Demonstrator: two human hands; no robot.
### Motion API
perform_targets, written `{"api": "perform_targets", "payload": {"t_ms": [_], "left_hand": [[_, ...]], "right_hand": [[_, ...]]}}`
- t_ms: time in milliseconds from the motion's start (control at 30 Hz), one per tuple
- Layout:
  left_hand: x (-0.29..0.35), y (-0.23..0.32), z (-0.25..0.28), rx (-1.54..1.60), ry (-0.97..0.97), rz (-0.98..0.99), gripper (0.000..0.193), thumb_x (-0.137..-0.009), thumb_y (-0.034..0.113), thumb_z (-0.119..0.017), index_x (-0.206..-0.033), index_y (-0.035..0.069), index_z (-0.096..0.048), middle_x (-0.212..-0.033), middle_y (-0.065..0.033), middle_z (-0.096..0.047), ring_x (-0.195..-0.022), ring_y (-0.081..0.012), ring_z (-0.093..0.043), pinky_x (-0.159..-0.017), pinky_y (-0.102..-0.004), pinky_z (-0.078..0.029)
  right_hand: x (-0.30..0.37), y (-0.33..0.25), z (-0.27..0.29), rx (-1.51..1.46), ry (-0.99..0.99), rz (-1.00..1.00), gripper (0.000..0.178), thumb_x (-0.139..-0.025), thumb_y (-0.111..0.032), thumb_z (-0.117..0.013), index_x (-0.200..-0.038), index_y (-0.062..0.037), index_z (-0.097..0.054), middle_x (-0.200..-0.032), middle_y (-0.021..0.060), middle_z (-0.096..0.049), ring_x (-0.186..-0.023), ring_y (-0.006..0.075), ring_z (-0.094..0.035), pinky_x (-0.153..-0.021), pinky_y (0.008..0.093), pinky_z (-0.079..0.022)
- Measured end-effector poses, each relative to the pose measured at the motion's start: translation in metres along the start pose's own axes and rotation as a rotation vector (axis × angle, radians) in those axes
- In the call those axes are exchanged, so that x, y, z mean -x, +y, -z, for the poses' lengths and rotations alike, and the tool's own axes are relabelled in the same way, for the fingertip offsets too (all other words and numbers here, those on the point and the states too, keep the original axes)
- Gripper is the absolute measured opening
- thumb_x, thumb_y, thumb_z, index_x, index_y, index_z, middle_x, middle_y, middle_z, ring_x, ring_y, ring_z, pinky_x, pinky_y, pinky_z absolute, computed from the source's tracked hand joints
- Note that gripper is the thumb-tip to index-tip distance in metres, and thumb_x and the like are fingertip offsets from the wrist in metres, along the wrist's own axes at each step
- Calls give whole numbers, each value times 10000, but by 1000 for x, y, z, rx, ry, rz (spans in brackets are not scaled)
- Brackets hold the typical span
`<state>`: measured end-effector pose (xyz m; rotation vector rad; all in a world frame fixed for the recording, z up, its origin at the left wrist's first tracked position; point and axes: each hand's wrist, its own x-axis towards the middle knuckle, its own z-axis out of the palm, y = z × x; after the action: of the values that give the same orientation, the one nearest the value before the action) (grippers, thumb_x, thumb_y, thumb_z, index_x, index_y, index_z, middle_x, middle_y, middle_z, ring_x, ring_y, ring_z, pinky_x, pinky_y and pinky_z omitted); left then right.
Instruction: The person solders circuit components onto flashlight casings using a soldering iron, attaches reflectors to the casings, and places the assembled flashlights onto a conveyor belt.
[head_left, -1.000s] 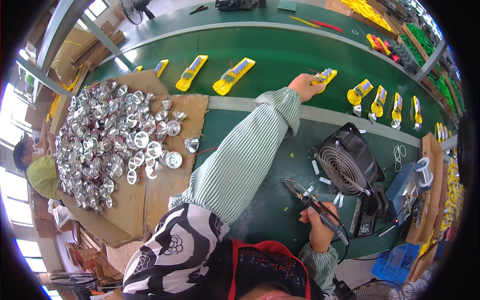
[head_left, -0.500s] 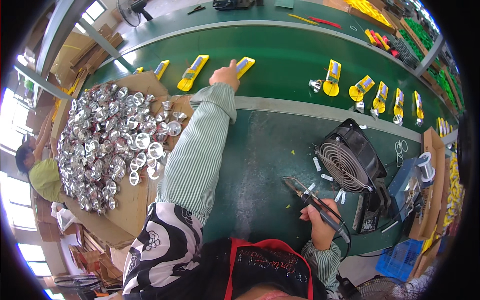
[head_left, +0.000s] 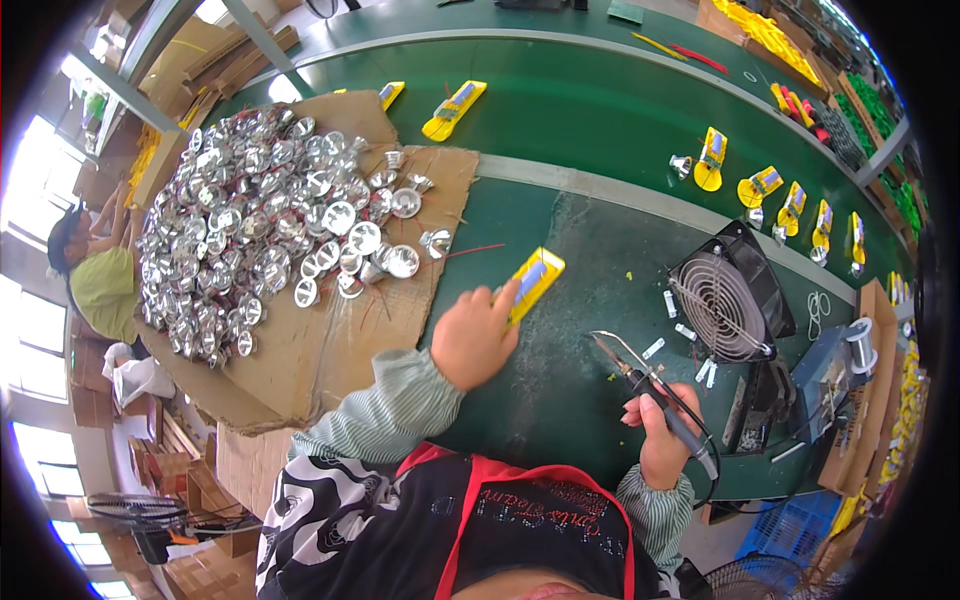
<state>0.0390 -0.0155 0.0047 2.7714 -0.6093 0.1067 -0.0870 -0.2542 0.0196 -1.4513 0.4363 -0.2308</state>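
Observation:
My left hand (head_left: 478, 338) grips a yellow plastic housing (head_left: 538, 280) with a bluish block, perhaps a battery, set in it, just above the green bench. Its near end is hidden by my fingers. A soldering iron (head_left: 668, 418) with a thin metal tube along its tip is held in my right hand (head_left: 665, 440); the tip points up and left over the bench. Left of my left hand, small silver reflector cups (head_left: 270, 265) with thin red wires are heaped on a cardboard sheet (head_left: 390, 320). One cup (head_left: 435, 243) lies near the sheet's right edge.
A black fan (head_left: 730, 300) stands to the right, with small white pieces (head_left: 672, 304) beside it. Behind it are a solder spool (head_left: 860, 345) and a blue-grey box (head_left: 820, 375). Several yellow housings (head_left: 710, 160) lie along the green belt (head_left: 580, 110) beyond the metal rail.
My left hand has drawn back from the belt to the bench, bringing the yellow housing with it. The right hand still holds the soldering iron. The view has shifted slightly.

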Motion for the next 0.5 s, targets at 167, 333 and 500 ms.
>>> {"api": "perform_targets", "payload": {"t_ms": [167, 333, 500], "left_hand": [[32, 2, 8, 72, 3, -35, 523, -820, 205, -668, -1303, 95, -503, -907, -127, -576, -842, -315, -584, -718, -424, -506], [26, -58, 40, -26, 261, -46, 231, -806, 114, -629, -1030, 59, -639, -882, -114, -572, -848, -301, -573, -767, -416, -489], [14, -103, 58, -451, 32, -89, 419, -777, 49, -590, -1180, 163, -588, -834, -73, -533, -855, -242, -586, -638, -346, -516]], "right_hand": [[6, -1, -12, 0, -62, 27, 152, -873, -7, -616, -987, 43, -529, -770, 154, -668, -611, 171, -646, -583, 269, -545], [14, 0, -14, 39, -80, 33, 168, -874, -26, -600, -1007, 35, -518, -751, 156, -661, -584, 177, -631, -554, 266, -529], [17, 1, -17, 28, -76, 9, 167, -876, -20, -600, -1009, 36, -516, -753, 157, -661, -589, 176, -635, -560, 270, -535]]}}
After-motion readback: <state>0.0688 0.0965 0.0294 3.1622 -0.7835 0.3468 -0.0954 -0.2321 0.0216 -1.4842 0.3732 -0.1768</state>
